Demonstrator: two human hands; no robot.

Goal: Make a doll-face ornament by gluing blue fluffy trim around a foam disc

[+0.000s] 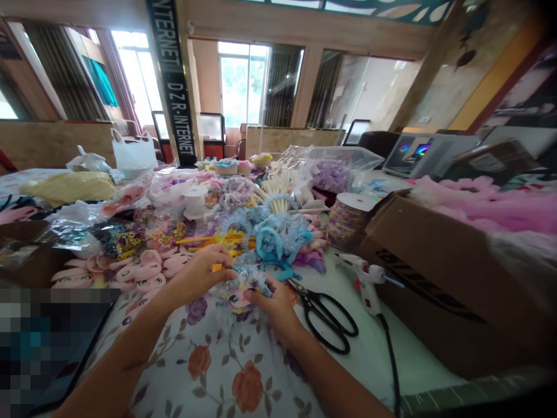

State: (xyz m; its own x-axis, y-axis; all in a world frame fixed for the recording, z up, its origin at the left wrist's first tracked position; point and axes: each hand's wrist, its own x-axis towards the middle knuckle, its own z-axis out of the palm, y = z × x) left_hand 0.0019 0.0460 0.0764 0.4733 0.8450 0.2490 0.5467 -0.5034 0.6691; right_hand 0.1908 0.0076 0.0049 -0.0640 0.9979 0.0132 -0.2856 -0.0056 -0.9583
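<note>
A small doll head (238, 297) with painted eyes and frilly light-blue trim around it is held low over the flowered cloth. My right hand (278, 305) grips it from the right, thumb on the face side. My left hand (211, 268) is closed in a pinch at the upper left of the head. A small orange-yellow piece (216, 267) shows between its fingers; the rest of that piece is hidden. Just beyond lie fluffy blue trim (278, 238) and several yellow-orange sticks (200, 240). Black-handled scissors (329, 319) rest right of my right hand.
A white glue gun (368, 284) with its cord lies beside a large cardboard box (418, 284) on the right. Pink doll heads (148, 276) are piled at left. Behind stand ribbon spools (351, 217), bagged beads (124, 239) and white sticks (276, 194). A blurred-out screen fills the lower left.
</note>
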